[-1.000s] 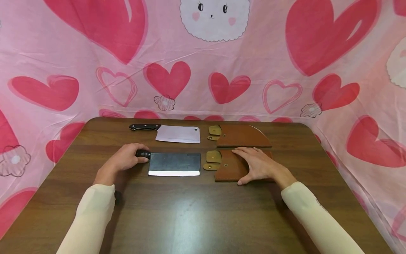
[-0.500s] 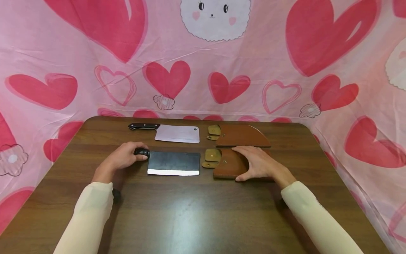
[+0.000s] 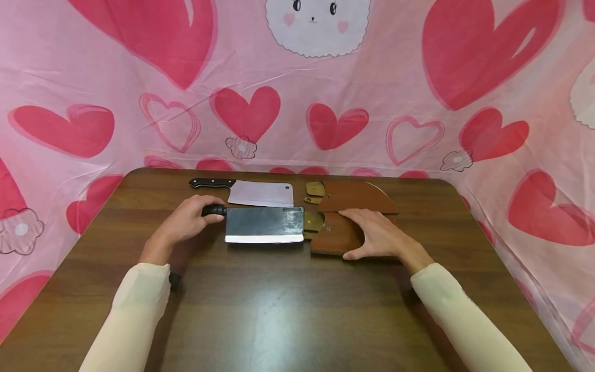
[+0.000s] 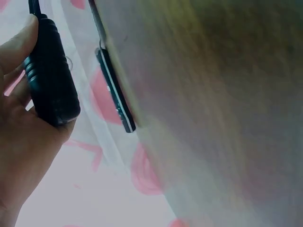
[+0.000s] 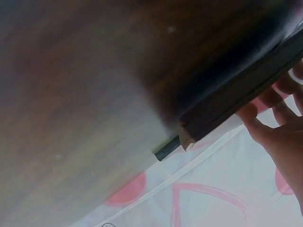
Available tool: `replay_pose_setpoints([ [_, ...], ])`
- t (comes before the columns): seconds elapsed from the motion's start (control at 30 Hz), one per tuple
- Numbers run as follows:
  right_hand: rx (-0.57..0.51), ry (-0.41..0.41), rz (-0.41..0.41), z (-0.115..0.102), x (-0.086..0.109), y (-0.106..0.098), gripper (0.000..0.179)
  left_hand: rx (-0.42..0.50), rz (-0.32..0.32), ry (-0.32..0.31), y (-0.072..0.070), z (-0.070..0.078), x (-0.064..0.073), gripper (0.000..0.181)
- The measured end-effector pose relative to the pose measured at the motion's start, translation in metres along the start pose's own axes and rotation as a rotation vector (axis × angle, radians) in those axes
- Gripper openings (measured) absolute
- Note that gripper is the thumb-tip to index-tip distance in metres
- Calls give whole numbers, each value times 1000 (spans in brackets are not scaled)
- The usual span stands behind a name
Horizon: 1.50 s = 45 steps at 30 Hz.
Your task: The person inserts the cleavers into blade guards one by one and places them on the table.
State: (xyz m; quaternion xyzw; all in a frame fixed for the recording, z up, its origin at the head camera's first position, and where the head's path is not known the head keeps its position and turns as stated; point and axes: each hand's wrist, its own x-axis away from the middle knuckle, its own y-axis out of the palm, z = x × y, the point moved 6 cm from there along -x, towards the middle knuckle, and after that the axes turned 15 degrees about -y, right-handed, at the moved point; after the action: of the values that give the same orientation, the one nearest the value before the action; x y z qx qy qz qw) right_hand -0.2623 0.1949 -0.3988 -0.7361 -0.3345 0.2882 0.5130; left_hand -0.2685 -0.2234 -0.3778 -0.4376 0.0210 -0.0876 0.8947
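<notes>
At centre, the dark rectangular metal cleaver (image 3: 265,223) was not yet sheathed, gripped in the left hand's (image 3: 186,219) fingers; right of centre, the right hand's (image 3: 378,234) fingers pinched the lower brown leather sheath (image 3: 337,235).

I see the left hand (image 3: 190,217) holding the dark cleaver (image 3: 264,222) by its black handle, bright edge toward the person, blade end overlapping tan flaps (image 3: 314,222) of the near sheath (image 3: 335,235). The right hand (image 3: 378,235) grips that brown sheath, thumb at near edge. Behind, pale cleaver (image 3: 262,193) on the wooden counter (image 3: 274,315), far sheath (image 3: 355,196) to its right. Cream sleeves (image 3: 127,315), pink heart-print cloth (image 3: 297,77) hanging behind
</notes>
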Motion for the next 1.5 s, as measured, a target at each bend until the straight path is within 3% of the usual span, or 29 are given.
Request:
replay_pose_setpoints([
  [0.2,4,-19,15,-5,-2,-6,107,-26,17,-3,-1,6,0,29],
  [0.57,65,-35,32,-11,-5,-11,108,-19,-8,-53,1,8,0,36],
  [1.03,99,-69,55,-15,-12,-12,108,-12,3,-38,2,12,0,34],
  [1.5,89,-99,118,-20,-17,-14,109,152,77,-104,-2,5,-1,33],
])
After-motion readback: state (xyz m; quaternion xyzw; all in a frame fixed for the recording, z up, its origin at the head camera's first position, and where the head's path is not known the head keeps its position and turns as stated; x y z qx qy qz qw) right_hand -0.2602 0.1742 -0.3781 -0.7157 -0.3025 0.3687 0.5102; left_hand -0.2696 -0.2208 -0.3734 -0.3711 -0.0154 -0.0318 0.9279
